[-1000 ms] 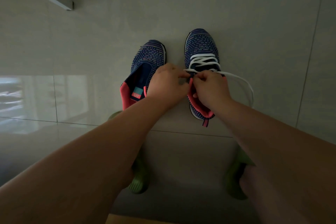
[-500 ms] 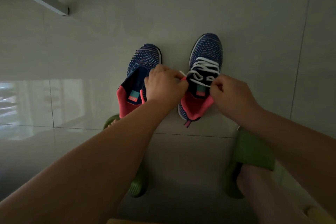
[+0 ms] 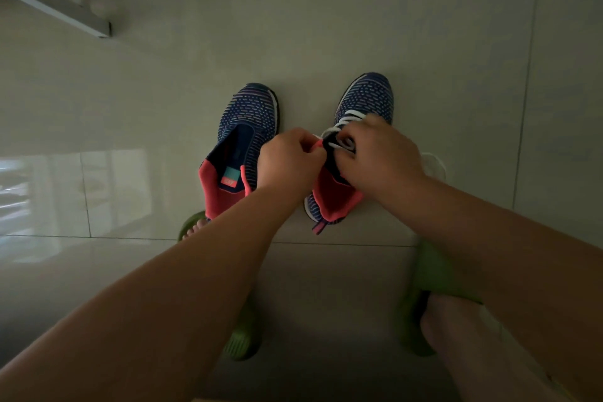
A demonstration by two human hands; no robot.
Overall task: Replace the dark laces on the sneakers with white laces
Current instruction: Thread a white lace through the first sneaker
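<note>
Now both hands work the right sneaker (image 3: 365,101): left hand (image 3: 287,160) pinches its collar, right hand (image 3: 381,153) grips the white lace (image 3: 346,116); unlaced sneaker (image 3: 248,127) at nine o'clock.

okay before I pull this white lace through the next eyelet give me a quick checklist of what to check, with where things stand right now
1. White lace already crossing the lower eyelets of the right sneaker: ok.
2. Left hand steadying the collar, pinching at the pink edge: ok.
3. Right hand has a grip on the lace end: cannot tell, its fingers cover it.
4. Slack available: ok, a loop lies on the floor beside the right hand.
5. Lace flat, not twisted: cannot tell, too dim and blurred.
6. Left sneaker laced: not ok, no lace shows on it.
</note>
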